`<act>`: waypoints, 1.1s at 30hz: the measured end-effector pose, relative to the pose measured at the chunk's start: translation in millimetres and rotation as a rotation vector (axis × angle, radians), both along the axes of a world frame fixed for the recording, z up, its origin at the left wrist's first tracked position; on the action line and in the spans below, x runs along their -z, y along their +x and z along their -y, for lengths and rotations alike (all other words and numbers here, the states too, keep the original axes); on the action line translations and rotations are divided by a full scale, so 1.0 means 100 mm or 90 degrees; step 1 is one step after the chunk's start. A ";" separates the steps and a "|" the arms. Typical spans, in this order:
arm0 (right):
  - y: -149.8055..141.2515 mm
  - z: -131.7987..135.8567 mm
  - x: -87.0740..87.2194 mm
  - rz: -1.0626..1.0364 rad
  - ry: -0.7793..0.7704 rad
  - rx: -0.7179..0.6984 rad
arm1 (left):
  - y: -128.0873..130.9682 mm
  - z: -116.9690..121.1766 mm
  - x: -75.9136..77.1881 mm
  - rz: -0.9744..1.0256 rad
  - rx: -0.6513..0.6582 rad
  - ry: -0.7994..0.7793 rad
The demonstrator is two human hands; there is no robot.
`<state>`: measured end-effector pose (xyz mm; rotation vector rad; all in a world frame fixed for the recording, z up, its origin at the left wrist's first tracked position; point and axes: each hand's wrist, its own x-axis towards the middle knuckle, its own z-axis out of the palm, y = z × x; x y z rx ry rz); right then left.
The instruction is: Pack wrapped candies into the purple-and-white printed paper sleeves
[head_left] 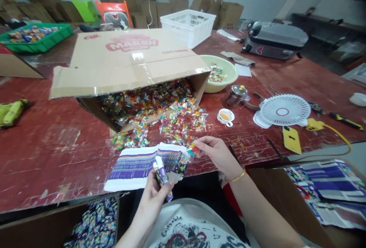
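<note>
My left hand (153, 196) holds a small purple-and-white packet (161, 172) upright near the table's front edge. My right hand (219, 154) pinches a small colourful wrapped candy (193, 149) just right of the packet's top. A fanned stack of flat purple-and-white packets (134, 166) lies on the red table (57, 145) in front of my hands. Behind it, a cardboard box (126, 59) lies tipped on its side, spilling many wrapped candies (160, 114) onto the table.
A pale green bowl (231, 74) with candies, a small cup (225, 117), a glass jar (237, 95) and a white fan (283, 110) stand to the right. A white crate (187, 25) and green tray (42, 42) sit behind. Open boxes of packets (94, 221) flank my lap.
</note>
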<state>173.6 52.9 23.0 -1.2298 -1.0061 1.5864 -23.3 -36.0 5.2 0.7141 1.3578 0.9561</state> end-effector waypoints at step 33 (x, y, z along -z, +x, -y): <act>-0.44 0.47 0.15 -0.051 -0.004 -0.007 | 0.23 -0.22 0.20 -0.525 0.191 0.359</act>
